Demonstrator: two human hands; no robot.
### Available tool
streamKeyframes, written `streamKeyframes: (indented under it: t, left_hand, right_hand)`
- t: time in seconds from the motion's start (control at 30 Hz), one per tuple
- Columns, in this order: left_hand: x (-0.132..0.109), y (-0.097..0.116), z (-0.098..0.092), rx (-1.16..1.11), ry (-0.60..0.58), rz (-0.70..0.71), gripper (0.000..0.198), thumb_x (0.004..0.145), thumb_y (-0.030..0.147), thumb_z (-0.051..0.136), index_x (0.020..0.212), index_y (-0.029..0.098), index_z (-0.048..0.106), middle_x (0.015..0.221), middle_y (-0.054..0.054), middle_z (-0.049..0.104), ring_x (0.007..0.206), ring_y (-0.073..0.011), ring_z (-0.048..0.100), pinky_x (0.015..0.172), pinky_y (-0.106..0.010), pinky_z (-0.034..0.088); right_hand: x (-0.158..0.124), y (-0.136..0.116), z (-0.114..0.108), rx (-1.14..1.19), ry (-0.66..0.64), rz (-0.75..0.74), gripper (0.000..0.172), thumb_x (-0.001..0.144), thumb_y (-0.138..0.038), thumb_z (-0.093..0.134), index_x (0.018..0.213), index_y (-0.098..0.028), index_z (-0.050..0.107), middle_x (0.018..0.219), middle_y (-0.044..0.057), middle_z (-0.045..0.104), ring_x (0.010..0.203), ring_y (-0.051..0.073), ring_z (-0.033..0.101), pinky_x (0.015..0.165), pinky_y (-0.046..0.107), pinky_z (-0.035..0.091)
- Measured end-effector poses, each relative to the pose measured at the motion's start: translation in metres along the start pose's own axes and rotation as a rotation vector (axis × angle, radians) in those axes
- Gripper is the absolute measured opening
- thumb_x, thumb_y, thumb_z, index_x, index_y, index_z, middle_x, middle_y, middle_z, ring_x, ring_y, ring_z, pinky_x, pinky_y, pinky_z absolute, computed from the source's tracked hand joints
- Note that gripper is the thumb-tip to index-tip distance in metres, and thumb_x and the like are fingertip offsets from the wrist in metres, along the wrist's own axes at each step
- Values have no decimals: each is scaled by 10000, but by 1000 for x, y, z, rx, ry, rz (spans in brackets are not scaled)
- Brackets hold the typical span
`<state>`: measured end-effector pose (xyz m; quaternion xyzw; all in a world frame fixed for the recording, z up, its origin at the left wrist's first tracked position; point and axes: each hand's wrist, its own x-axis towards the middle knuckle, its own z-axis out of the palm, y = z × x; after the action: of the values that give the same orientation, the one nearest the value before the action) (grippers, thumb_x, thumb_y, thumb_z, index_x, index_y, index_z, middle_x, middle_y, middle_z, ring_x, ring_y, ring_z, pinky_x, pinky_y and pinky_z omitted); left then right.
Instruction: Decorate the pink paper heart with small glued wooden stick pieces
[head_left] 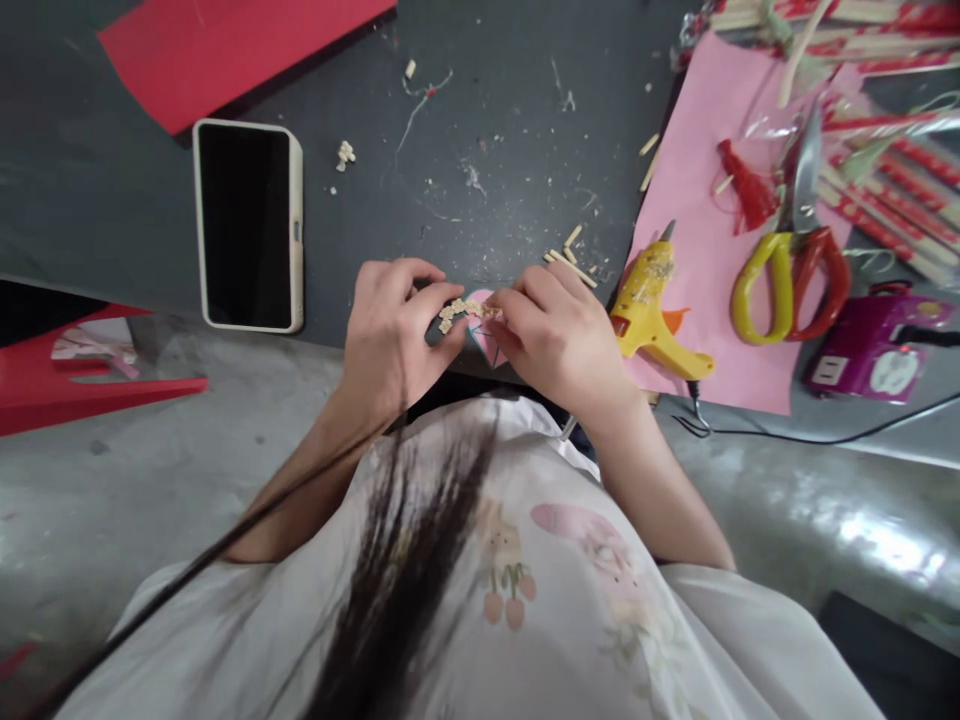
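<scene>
At the table's near edge, a short knobbly strip of small beige pieces (453,312) runs between my two hands. My left hand (397,325) has thumb and fingers curled around its left end. My right hand (559,330) pinches its other end, and the fingertips hide part of it. Just behind and under the strip is a small pink heart-shaped piece of paper (486,340) with teal lines; my right fingers overlap its right side. Whether the strip is attached to the pink piece, I cannot tell.
Right of my hands, a yellow glue gun (651,300) and scissors (791,270) lie on pink paper (697,160). Beyond are a purple box (874,345), a cable and red-and-cream sticks (900,190). A phone (246,225) and red paper (225,60) are left. Short stick bits (570,262) lie nearby.
</scene>
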<state>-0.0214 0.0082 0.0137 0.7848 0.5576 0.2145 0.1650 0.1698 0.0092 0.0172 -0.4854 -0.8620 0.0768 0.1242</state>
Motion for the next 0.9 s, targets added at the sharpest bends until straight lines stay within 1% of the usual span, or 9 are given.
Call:
streamKeyframes:
  t: [0.1,0.3,0.43,0.63,0.9]
  left_hand:
    - [-1,-3,5,7,0,23,192,894,346,614,1022,236,706,1097,-77,647,1051,-266,539,974,-471,437]
    - [1,-5,10,-12,-15,33,159,904,333,610,998,251,708,1096,-64,625,1064,-256,530,965,-463,441]
    - [2,-6,11,-9,-10,51,153,896,337,622,967,239,714,1085,-59,636,1045,-255,538,951,-455,453]
    - [5,-7,11,-64,-32,34,128,902,321,609,923,250,714,1097,-56,627,1066,-258,524,947,-455,455]
    - [9,-11,10,-102,-66,58,110,893,280,603,891,248,708,1062,-55,622,1066,-254,522,940,-456,457]
  right_hand:
    - [-1,1,2,30,8,10,225,973,-224,457,860,-183,646,844,85,584,823,222,486,721,356,421]
    - [0,2,6,62,58,13,223,960,-193,471,833,-187,653,803,71,570,783,206,473,703,343,409]
    - [0,2,8,110,74,29,230,976,-231,465,837,-201,646,801,63,568,775,200,474,711,346,413]
    - [1,2,10,88,113,9,189,963,-236,505,844,-192,645,800,58,580,759,191,487,695,327,425]
    - [1,3,12,107,84,5,210,968,-209,469,830,-204,627,800,46,566,757,184,476,687,331,415]
